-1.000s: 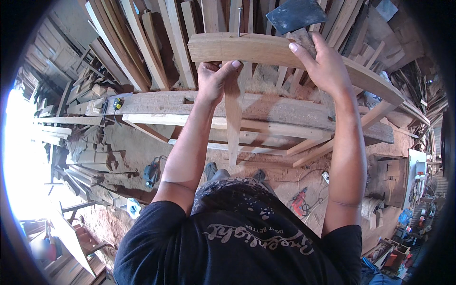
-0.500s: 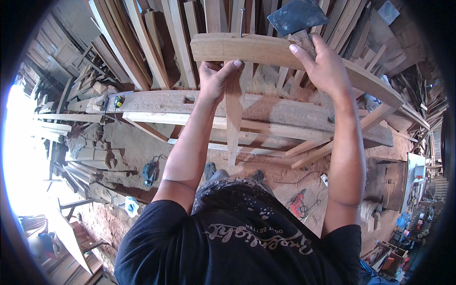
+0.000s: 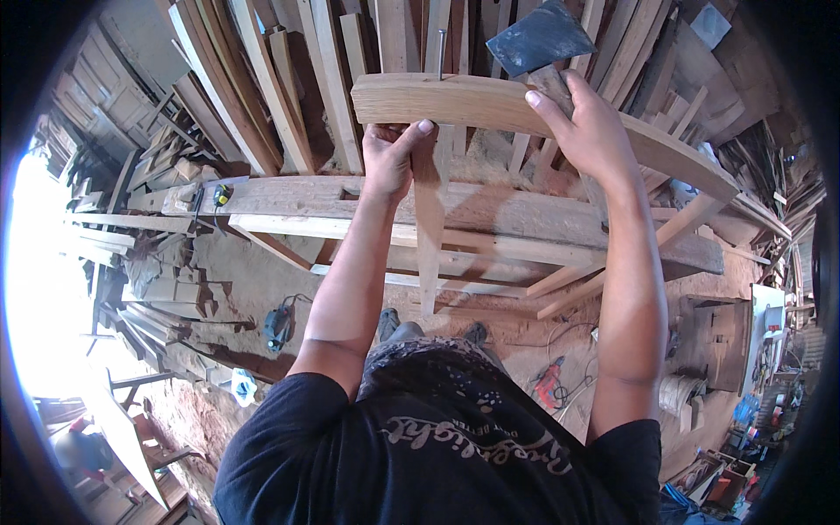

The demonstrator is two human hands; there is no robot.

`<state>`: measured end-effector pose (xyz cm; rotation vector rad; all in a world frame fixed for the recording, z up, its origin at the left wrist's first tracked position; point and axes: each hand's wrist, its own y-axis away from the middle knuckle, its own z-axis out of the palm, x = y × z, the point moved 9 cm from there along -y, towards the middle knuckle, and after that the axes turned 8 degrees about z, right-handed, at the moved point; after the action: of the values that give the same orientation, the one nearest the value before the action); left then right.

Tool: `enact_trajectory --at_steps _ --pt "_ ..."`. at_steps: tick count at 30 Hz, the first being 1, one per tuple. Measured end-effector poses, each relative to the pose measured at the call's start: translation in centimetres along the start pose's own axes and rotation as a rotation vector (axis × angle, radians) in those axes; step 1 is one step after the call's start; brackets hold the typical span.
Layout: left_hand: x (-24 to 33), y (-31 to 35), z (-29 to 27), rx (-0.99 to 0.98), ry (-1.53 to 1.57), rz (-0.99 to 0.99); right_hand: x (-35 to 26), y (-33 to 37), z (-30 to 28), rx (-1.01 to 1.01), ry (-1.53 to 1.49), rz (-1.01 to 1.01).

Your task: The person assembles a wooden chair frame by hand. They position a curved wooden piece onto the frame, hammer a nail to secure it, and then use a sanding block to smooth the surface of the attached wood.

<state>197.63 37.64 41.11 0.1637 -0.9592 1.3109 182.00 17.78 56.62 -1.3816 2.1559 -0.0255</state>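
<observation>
A curved wooden rail runs across in front of me, with a long nail standing upright near its left end. Below that end, my left hand is closed around the top of an upright wooden slat, thumb just under the rail. My right hand grips the short wooden handle of a hatchet with a broad dark metal head. The head is above the rail, to the right of the nail and apart from it. The right hand's wrapped fingers are mostly hidden behind the handle and rail.
Behind the rail, several planks lean side by side. A thick wooden beam lies below it, with a yellow-and-black tape measure at its left. A blue power tool and a red corded drill lie on the ground.
The rail, nail and both hands appear slightly lower in the picture as the whole view shifts. The hatchet head has shifted a little left. Both holds are unchanged.
</observation>
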Motion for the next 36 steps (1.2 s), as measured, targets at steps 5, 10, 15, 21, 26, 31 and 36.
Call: enact_trajectory --at_steps 5,10,15,21,26,31,36 --pt "-0.7 -0.1 -0.3 -0.076 -0.097 -0.071 -0.1 0.0 -0.2 -0.005 0.007 0.038" --pt "2.5 -0.6 -0.9 -0.034 -0.237 0.032 -0.5 -0.1 -0.2 -0.035 -0.007 0.007" --pt "13.8 -4.6 3.5 -0.167 -1.227 0.482 -0.4 -0.2 -0.4 0.005 0.028 -0.016" --pt "7.0 -7.2 10.1 -1.077 -1.697 -0.247 -0.4 -0.2 -0.3 -0.011 0.024 -0.058" --pt "7.0 -7.0 11.4 -1.16 -1.601 -0.12 -0.5 -0.3 -0.6 -0.007 0.013 -0.048" --pt "6.7 -7.1 11.3 -1.176 -1.619 -0.12 0.2 -0.3 0.0 -0.123 0.043 0.058" --pt "5.5 -7.2 12.0 -1.271 -1.7 -0.114 0.1 -0.3 -0.2 -0.142 -0.012 0.072"
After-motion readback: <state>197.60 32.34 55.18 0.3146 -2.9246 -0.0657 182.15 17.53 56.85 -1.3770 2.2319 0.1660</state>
